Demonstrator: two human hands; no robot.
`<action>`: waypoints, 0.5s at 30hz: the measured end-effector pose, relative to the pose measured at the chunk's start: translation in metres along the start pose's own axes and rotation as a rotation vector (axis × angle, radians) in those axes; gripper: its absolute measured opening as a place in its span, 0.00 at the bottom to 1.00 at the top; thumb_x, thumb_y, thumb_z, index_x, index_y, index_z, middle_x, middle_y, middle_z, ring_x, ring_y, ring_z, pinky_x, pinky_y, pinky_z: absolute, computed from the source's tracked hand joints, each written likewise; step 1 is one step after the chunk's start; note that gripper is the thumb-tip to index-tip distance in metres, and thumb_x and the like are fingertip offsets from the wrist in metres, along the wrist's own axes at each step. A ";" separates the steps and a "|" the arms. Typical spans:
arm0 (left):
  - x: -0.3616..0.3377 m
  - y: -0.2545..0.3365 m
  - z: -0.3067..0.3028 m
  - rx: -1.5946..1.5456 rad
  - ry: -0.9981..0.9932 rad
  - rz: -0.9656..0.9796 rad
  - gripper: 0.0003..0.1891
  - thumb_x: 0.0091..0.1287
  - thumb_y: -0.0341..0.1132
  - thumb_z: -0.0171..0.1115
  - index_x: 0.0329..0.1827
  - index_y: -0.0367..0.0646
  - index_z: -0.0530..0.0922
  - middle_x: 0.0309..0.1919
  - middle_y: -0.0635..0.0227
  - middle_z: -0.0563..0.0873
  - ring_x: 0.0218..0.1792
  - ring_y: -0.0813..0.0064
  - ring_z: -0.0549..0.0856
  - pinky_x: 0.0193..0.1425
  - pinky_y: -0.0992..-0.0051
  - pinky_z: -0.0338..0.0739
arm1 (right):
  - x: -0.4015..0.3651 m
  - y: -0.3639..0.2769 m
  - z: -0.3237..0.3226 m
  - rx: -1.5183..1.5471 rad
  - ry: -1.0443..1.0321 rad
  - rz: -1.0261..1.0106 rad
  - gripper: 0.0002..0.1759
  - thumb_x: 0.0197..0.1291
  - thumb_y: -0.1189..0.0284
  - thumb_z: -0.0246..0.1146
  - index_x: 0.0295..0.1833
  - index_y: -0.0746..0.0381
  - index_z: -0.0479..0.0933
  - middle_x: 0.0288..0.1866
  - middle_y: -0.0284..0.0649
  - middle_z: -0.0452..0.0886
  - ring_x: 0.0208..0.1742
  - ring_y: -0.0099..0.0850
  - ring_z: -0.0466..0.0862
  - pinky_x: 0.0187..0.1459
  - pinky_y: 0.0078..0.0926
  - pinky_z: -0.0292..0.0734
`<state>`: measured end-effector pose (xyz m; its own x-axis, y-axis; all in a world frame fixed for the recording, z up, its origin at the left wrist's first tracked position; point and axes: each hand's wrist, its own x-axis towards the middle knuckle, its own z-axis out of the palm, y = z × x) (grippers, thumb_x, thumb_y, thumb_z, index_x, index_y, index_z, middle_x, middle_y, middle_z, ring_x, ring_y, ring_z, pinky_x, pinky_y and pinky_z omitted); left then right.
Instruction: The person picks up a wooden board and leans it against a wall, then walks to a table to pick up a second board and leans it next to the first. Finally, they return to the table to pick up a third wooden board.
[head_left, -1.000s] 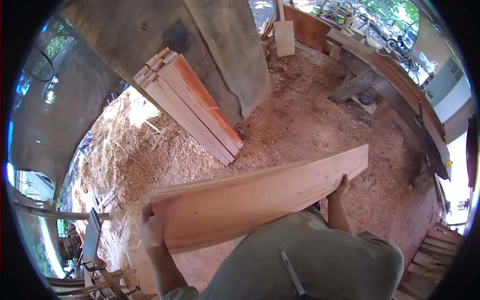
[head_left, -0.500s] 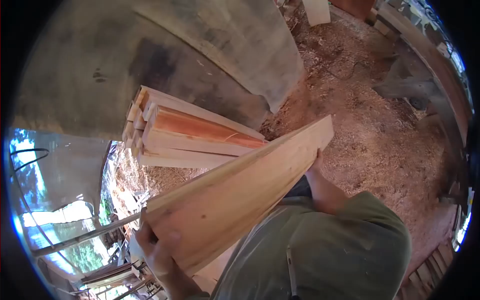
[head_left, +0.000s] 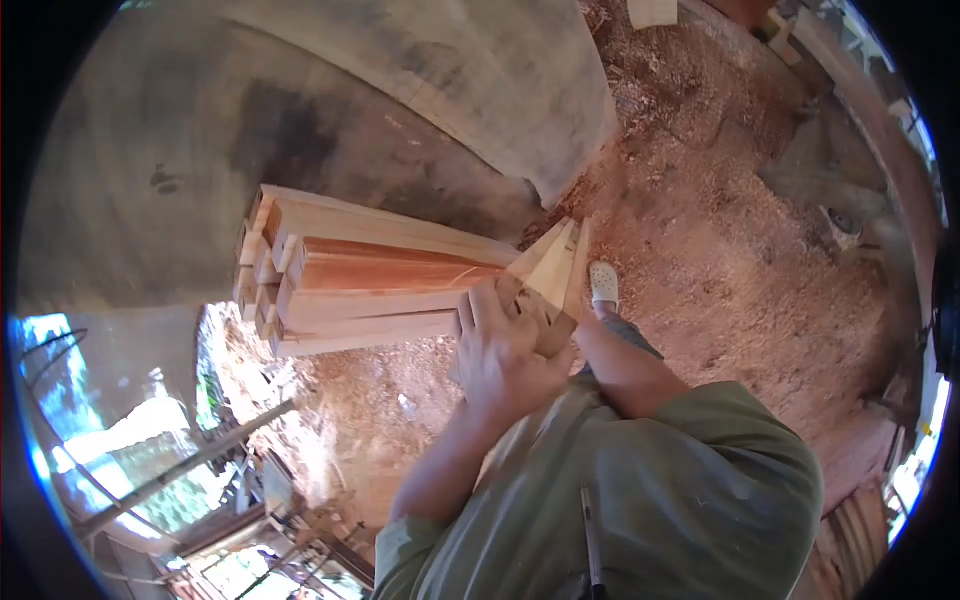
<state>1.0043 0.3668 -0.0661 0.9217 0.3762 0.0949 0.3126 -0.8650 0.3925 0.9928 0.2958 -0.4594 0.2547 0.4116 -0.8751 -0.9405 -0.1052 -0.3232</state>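
Observation:
My left hand (head_left: 505, 350) is wrapped over the near end of a pale wooden board (head_left: 553, 270), close to my chest. The board is seen almost end-on, tapering away from me. My right hand (head_left: 584, 328) is at the board's right side, lower down; its fingers are mostly hidden by the board. Just left of the board lies a stack of sawn boards (head_left: 380, 270), one of them with a reddish face. The held board's far end overlaps the stack's right end in view.
A large grey-brown sheet (head_left: 400, 90) spreads behind the stack. Wood shavings (head_left: 720, 270) cover the ground. My foot in a white clog (head_left: 604, 283) stands beyond the board. A pole (head_left: 190, 465) slants at lower left, and timber (head_left: 880, 130) lines the right edge.
The board has swung from lying broadside across my body to pointing away, nearly end-on. My left hand has moved right and up with it, and my right hand left.

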 end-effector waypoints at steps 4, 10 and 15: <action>0.017 -0.008 -0.007 -0.006 0.064 0.013 0.14 0.38 0.34 0.70 0.28 0.36 0.80 0.41 0.52 0.73 0.42 0.51 0.74 0.45 0.56 0.70 | -0.064 -0.138 -0.026 -0.200 -0.328 -0.551 0.43 0.57 0.72 0.67 0.75 0.61 0.53 0.67 0.46 0.69 0.70 0.36 0.66 0.67 0.37 0.66; 0.050 -0.035 -0.014 -0.064 0.133 0.060 0.17 0.43 0.37 0.69 0.37 0.38 0.82 0.47 0.55 0.74 0.48 0.52 0.75 0.51 0.58 0.71 | -0.177 -0.292 0.067 -1.182 -0.861 -1.108 0.59 0.40 0.80 0.75 0.77 0.62 0.47 0.74 0.43 0.59 0.71 0.33 0.64 0.67 0.31 0.65; 0.058 -0.081 -0.045 -0.381 0.018 0.084 0.27 0.45 0.42 0.73 0.47 0.37 0.79 0.57 0.56 0.73 0.59 0.53 0.73 0.60 0.62 0.70 | -0.168 -0.306 0.100 -0.912 -0.917 -0.653 0.64 0.28 0.88 0.75 0.76 0.61 0.50 0.68 0.38 0.68 0.65 0.33 0.70 0.64 0.32 0.68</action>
<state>1.0222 0.4732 -0.0512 0.9353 0.3178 0.1558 0.1253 -0.7091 0.6939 1.2149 0.3490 -0.1775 0.0133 0.9979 -0.0636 -0.1582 -0.0607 -0.9855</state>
